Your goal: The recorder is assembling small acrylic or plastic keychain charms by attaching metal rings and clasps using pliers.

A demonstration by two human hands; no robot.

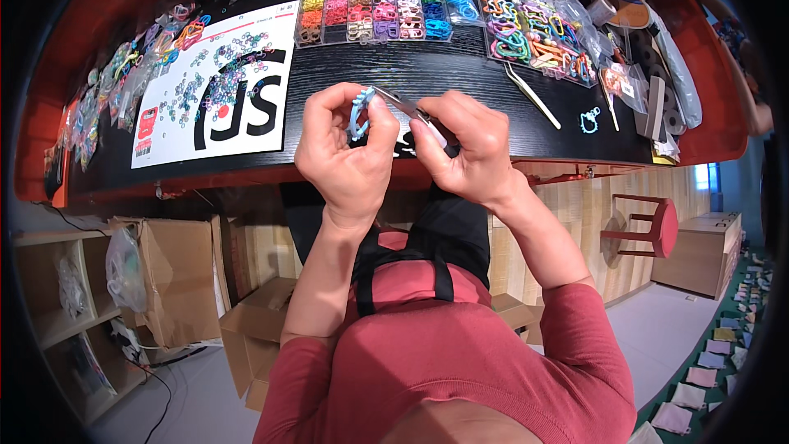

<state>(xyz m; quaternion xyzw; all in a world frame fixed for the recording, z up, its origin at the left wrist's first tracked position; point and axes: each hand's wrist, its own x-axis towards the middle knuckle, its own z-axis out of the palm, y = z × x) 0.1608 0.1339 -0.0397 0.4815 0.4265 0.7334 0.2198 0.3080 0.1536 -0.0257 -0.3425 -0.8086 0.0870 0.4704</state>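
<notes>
In front of my chest, above the table's near edge, my left hand (347,148) is closed on a light-blue plastic charm (357,119), a curved frame with a ridged edge. Silver pliers (398,100) are gripped in my right hand (470,144). Their jaws point left and reach the top of the charm beside my left thumb. Fingers hide part of the charm and most of the pliers' handles. Whether the jaws pinch anything there is too small to tell.
A white printed sheet (177,136) bears many small rings. Divided boxes of coloured clips (374,10) and charms (538,37) stand at the back. To the right lie white tweezers (534,99) and a blue outline charm (590,120). Filled bags (123,86) line the left.
</notes>
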